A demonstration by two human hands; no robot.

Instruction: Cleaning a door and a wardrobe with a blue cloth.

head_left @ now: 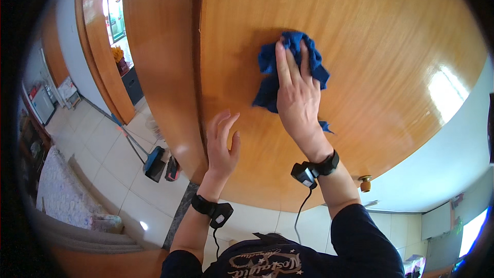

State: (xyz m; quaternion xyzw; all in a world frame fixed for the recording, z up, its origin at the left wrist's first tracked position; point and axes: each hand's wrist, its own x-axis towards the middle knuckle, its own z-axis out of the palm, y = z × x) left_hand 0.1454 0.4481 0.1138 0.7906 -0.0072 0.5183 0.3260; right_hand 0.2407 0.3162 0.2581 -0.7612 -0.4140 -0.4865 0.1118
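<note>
A crumpled blue cloth (267, 92) lies against the glossy brown wooden door (381, 36). My right hand (299, 100) presses it there, fingers stretched upward over it, with folds bunching out on both sides and a loose corner showing beside the wrist. Lower and to the left, my left hand (222, 144) holds nothing. Its fingers are apart and slightly bent, close to the door's left edge; whether it touches the wood I cannot tell. Each wrist wears a black strap with a small cabled device.
A round doorknob (365, 184) sticks out near my right forearm. Left of the door stands a brown door frame (159, 72). Farther left, a blue dustpan (154, 164) rests on the pale tiled floor (103, 149), near a patterned fabric cover (67, 195).
</note>
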